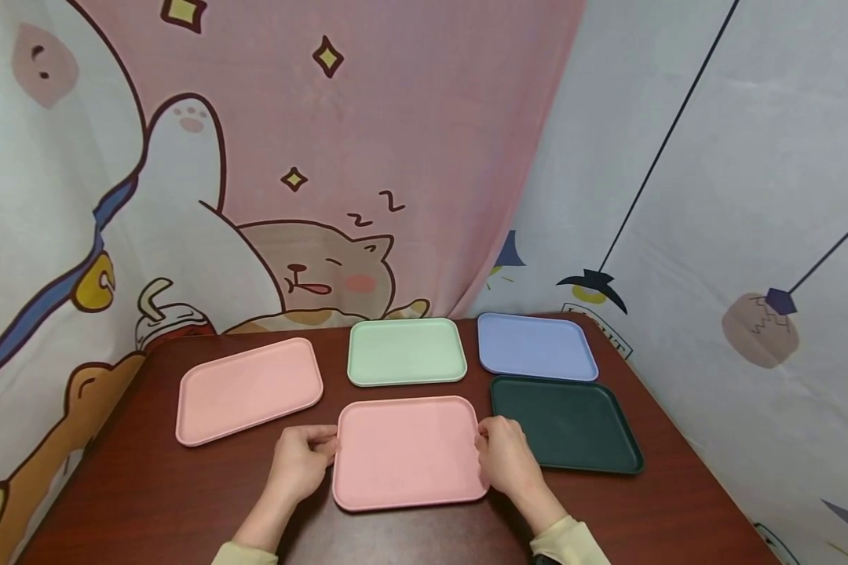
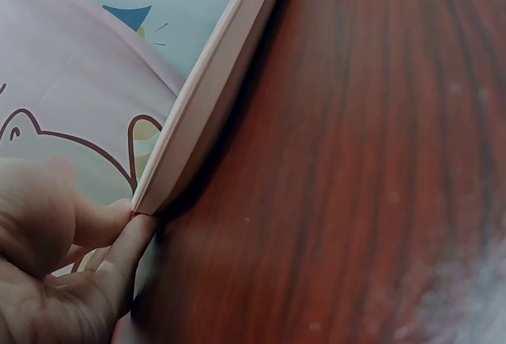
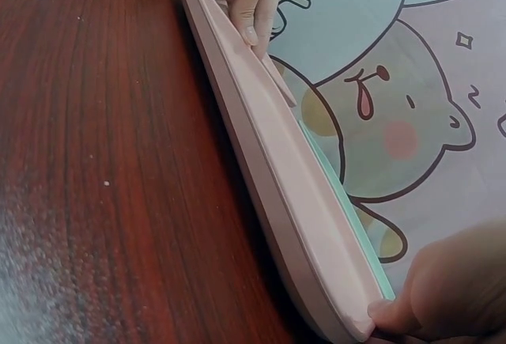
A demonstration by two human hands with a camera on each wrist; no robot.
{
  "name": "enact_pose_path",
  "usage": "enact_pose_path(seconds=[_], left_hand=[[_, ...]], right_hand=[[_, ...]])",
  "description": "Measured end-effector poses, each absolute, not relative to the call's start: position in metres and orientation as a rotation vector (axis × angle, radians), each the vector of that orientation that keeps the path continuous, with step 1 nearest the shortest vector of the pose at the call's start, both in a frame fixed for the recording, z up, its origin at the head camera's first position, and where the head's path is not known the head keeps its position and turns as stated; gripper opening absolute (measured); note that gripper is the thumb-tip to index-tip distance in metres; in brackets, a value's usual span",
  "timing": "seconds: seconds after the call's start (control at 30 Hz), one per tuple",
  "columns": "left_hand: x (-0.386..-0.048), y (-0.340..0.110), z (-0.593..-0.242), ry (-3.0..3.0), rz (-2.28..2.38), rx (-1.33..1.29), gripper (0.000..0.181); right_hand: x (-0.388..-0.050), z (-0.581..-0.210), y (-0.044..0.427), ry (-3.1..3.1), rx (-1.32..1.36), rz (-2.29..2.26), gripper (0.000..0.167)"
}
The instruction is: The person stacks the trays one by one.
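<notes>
A pink tray (image 1: pixel 410 455) lies at the front middle of the table, between both hands. My left hand (image 1: pixel 302 463) pinches its left edge; in the left wrist view the thumb and fingers of that hand (image 2: pixel 87 249) meet at the rim. At the opposite edge my right hand (image 1: pixel 507 459) grips the tray, thumb on the rim, and in the right wrist view the tray (image 3: pixel 277 178) runs away from that hand (image 3: pixel 451 289) toward the left one. Some right fingertips are hidden under or behind the edge.
A second pink tray (image 1: pixel 250 391) lies tilted at the left. Behind are a light green tray (image 1: pixel 406 351) and a blue tray (image 1: pixel 537 347). A dark green tray (image 1: pixel 568 424) sits close to my right hand. Printed cloth (image 1: pixel 410 141) hangs behind the brown table (image 1: pixel 155 486).
</notes>
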State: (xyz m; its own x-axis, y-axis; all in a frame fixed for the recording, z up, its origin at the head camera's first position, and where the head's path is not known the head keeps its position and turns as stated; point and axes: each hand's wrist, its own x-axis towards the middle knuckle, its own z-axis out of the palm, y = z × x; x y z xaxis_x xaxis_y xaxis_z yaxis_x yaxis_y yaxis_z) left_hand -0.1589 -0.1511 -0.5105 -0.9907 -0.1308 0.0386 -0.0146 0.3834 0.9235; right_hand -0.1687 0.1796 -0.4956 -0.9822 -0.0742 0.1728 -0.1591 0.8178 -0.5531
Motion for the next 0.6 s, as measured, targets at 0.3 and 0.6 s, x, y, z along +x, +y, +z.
enact_pose_path(seconds=[0.3,0.6], left_hand=[[-0.1585,-0.1511,-0.5094,-2.521,-1.668,0.123,0.016],[-0.1586,-0.1521,-0.5114,-2.547,-1.637,0.136,0.016]], right_hand=[[-0.1701,-0.4958,0.1786,-2.860,0.180,0.879,0.010],[-0.1700,-0.4941,0.1826,-2.832,0.232,0.948,0.011]])
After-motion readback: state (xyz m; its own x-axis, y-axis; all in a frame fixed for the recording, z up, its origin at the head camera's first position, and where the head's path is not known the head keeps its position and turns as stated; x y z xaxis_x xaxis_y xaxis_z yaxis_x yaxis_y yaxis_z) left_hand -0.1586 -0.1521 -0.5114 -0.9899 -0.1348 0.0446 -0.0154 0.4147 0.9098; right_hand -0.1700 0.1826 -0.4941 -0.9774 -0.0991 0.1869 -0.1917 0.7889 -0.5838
